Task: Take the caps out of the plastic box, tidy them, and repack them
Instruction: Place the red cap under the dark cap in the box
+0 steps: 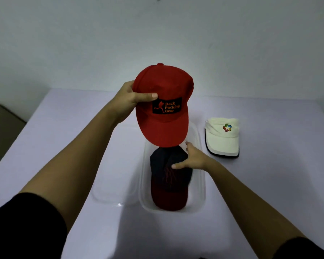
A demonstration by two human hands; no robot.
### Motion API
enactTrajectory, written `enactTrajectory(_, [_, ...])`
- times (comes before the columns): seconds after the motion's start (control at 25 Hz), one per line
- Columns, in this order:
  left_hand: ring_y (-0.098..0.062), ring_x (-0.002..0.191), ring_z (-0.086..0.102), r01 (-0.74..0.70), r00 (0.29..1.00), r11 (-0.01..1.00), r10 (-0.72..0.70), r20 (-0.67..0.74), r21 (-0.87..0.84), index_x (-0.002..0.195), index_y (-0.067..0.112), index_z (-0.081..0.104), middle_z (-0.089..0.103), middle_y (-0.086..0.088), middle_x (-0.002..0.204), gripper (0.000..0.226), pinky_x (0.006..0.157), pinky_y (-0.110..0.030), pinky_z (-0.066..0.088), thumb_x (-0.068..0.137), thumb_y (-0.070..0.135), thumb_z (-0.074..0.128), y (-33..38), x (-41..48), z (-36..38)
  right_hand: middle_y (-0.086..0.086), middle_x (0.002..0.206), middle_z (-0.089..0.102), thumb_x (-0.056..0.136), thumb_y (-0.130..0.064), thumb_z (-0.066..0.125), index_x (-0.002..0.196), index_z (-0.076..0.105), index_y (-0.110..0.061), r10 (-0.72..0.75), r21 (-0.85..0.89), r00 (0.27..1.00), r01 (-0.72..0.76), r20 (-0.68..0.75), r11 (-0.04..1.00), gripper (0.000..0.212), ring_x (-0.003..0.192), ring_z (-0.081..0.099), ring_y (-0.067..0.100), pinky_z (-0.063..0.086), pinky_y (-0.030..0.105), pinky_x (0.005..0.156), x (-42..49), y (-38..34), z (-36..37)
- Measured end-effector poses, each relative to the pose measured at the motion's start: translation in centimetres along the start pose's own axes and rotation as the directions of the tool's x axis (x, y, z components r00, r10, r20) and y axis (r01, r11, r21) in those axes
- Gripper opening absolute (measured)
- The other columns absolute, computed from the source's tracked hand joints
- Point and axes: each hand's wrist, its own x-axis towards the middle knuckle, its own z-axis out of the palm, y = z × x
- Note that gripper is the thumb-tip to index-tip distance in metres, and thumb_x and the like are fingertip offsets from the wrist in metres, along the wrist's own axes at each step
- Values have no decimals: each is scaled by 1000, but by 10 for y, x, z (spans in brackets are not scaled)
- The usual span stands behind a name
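My left hand (pixel 128 100) grips a red cap (pixel 164 103) with a black "Back Packing Gear" patch by its left side, holding it in the air above the far end of the clear plastic box (pixel 201 184). Inside the box lies a dark navy cap with a dark red brim (pixel 168 184). My right hand (pixel 192 158) rests on the crown of that cap, thumb and fingers spread around it. A cream cap with a coloured logo (pixel 223 136) lies flat on the table right of the box.
The clear lid (pixel 112 184) of the box lies on the lilac table (pixel 269 174) just left of the box. A grey wall stands behind the table. A brownish object (pixel 0 131) sits past the table's left edge.
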Motion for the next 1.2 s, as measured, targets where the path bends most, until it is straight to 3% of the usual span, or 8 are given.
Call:
enactTrajectory(0.2, [-19, 106, 67, 41, 999, 999, -41, 9, 6, 119, 17, 60, 69, -3, 114, 43, 90, -31, 53, 79, 5, 70, -25, 18, -5, 6, 131, 53, 56, -28, 89, 130, 38, -13, -15, -42, 997, 19, 78, 999, 92, 114, 53, 22, 47, 35, 96, 19, 3, 0])
enactTrajectory(0.56, [-17, 101, 68, 24, 999, 1000, -24, -32, -13, 114, 12, 63, 71, 2, 104, 38, 84, -25, 54, 79, 0, 68, -50, 45, 7, 7, 120, 58, 77, -35, 73, 127, 35, -10, -271, -144, 953, 290, 138, 946, 68, 108, 58, 20, 51, 40, 92, 1, 17, -5])
enactTrajectory(0.68, [-15, 97, 69, 29, 999, 1000, -29, -30, -10, 109, 12, 65, 73, 5, 98, 34, 82, -23, 54, 79, -1, 68, -53, 49, 8, 7, 122, 59, 80, -31, 71, 135, 31, -9, -346, -147, 926, 367, 150, 918, 70, 108, 58, 19, 50, 34, 92, -9, 9, -4])
enactTrajectory(0.8, [-11, 87, 70, 150, 982, 983, -161, 101, 108, 98, 11, 69, 74, 7, 88, 26, 77, -21, 54, 78, -4, 68, -68, 46, 15, 0, 92, 63, 81, -31, 69, 130, 32, -8, -414, -243, 896, 443, 163, 863, 65, 80, 60, 10, 47, 16, 68, -17, 0, -1])
enactTrajectory(0.92, [-12, 82, 69, 291, 911, 933, -338, 235, 210, 87, 11, 72, 74, 6, 81, 21, 79, -25, 55, 74, -5, 71, -97, 31, 24, -11, 67, 45, 81, -33, 69, 120, 36, -8, -411, -300, 895, 446, 174, 843, 56, 58, 46, 4, 36, 17, 54, -22, -3, 3])
enactTrajectory(1.0, [-14, 80, 68, 368, 864, 901, -423, 275, 229, 82, 10, 72, 73, 2, 79, 19, 79, -24, 54, 67, 0, 73, -114, 20, 30, -9, 87, 57, 81, -32, 70, 128, 34, -8, -429, -230, 885, 462, 183, 856, 64, 75, 56, 3, 45, 22, 69, -23, -3, 1])
enactTrajectory(1.08, [-22, 77, 63, 460, 836, 870, -491, 244, 175, 80, 3, 67, 68, -8, 78, 19, 74, -27, 50, 61, 2, 66, -127, 12, 35, -5, 125, 55, 79, -31, 71, 138, 28, -14, -424, -75, 887, 443, 186, 894, 75, 110, 55, 5, 46, 22, 93, -22, -2, -6])
enactTrajectory(1.2, [-26, 69, 53, 556, 808, 823, -569, 155, 118, 86, 3, 61, 56, -13, 79, 29, 63, -31, 42, 57, 2, 55, -140, 3, 41, -5, 136, 49, 78, -31, 73, 144, 21, -18, -345, 49, 917, 343, 201, 938, 85, 121, 51, 7, 44, 25, 100, -13, 6, -13])
